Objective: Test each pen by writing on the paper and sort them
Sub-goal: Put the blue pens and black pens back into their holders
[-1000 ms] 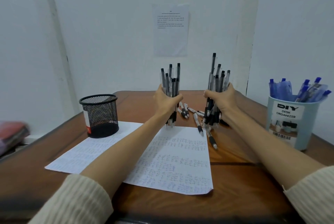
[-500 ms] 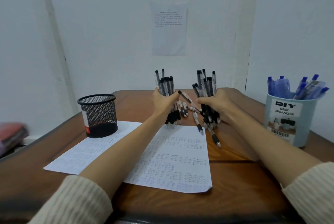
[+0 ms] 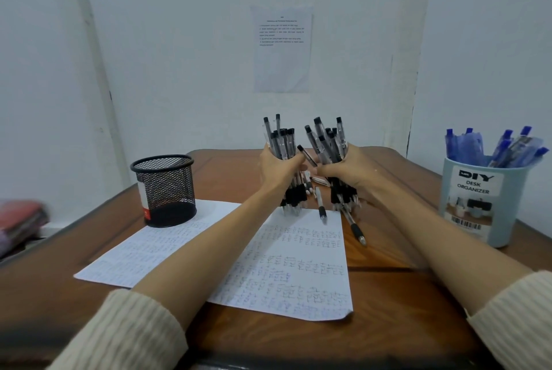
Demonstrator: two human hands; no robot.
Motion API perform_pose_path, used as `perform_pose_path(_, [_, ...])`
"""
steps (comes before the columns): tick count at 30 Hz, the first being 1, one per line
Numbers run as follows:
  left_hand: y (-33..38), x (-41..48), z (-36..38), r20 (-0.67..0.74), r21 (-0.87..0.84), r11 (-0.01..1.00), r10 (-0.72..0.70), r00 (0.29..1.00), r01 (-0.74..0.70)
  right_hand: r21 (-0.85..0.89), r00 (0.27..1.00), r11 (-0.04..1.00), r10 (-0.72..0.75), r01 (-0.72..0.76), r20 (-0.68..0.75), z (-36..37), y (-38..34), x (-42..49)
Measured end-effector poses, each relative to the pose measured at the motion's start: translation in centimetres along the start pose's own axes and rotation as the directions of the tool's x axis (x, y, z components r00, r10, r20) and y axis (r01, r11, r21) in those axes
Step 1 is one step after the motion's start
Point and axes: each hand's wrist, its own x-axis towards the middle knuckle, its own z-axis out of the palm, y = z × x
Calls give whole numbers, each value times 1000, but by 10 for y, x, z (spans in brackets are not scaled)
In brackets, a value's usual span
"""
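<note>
My left hand (image 3: 276, 171) grips an upright bundle of black pens (image 3: 282, 142), tips down on the far edge of the written paper (image 3: 286, 268). Beside it my right hand (image 3: 348, 174) grips a second bundle of black pens (image 3: 328, 141), also upright with tips on the table. One pen (image 3: 307, 156) slants between the two bundles. A few loose black pens (image 3: 321, 208) lie on the table between and behind my hands, and one (image 3: 355, 227) sticks out toward me past the right bundle.
A black mesh cup (image 3: 163, 190) stands at the left on a second written sheet (image 3: 143, 250). A light blue desk organizer (image 3: 484, 205) with several blue pens (image 3: 493, 148) stands at the right. A printed sheet (image 3: 282, 48) hangs on the wall. The wooden table (image 3: 403, 310) ends near me.
Both bundles have come down from a raised hold until their tips rest on the table and paper. My hands have moved closer together, and the pens in the right bundle have slid level.
</note>
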Motion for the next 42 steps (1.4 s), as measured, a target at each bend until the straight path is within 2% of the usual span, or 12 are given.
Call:
perform_pose_path(7, [11,-7,3,74,-18,999,47,996,-46,-92,985,994,42,-58,-168,6,3,11])
perform_pose_path(11, [33,-4,-8,-30,-41,996,82,996,-83,-117,962,993,-32,0,-272,4,-16,10])
perform_pose_path(16, [84,15,-52,-92,-16,971,235,968,-238,143,935,982,-67,124,-347,23,-63,24])
perform_pose_path(18, [108,24,-78,-138,-31,958,277,951,-284,320,938,934,-39,156,-344,40,-91,36])
perform_pose_path(21, [135,36,-122,-204,-17,943,322,924,-332,602,963,785,25,147,-268,70,-134,53])
perform_pose_path(23, [142,42,-151,-223,26,938,343,913,-346,701,976,701,35,129,-214,93,-156,60])
perform_pose_path(28, [126,47,-195,-301,93,955,295,907,-280,757,981,648,76,87,-178,147,-177,65])
perform_pose_path(34, [85,53,-208,-379,80,981,195,905,-178,703,978,710,116,39,-171,188,-163,64])
perform_pose_path(42, [63,51,-210,-352,116,986,157,923,-124,639,984,768,145,-44,-106,215,-137,55])
